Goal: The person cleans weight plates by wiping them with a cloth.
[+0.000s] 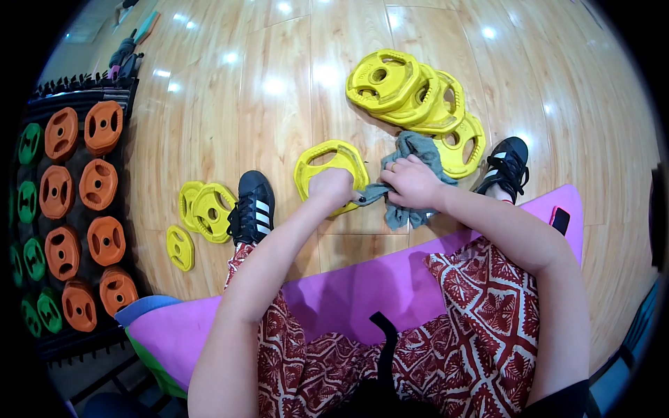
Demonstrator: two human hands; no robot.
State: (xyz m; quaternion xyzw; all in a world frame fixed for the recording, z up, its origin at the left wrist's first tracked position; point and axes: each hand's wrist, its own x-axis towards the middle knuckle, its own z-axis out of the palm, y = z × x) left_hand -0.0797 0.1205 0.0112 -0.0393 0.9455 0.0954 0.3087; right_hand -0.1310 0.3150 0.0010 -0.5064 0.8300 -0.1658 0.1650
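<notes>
A yellow weight plate (359, 167) lies on the wooden floor between my feet. My left hand (331, 189) is closed on a twisted end of a grey cloth (416, 145), over the plate's right part. My right hand (412, 181) rests on the bunched main part of the same cloth, just right of the plate, its fingers bent around the fabric. Behind the cloth, a yellow plate (477, 148) leans by a slanted stack of several yellow plates (378, 75).
Smaller yellow plates (212, 212) lie beside my left shoe (255, 206). A rack at the left holds orange plates (56, 191) and green plates (28, 202). A pink mat (348, 285) lies under me, with a phone (559, 220) on its right end.
</notes>
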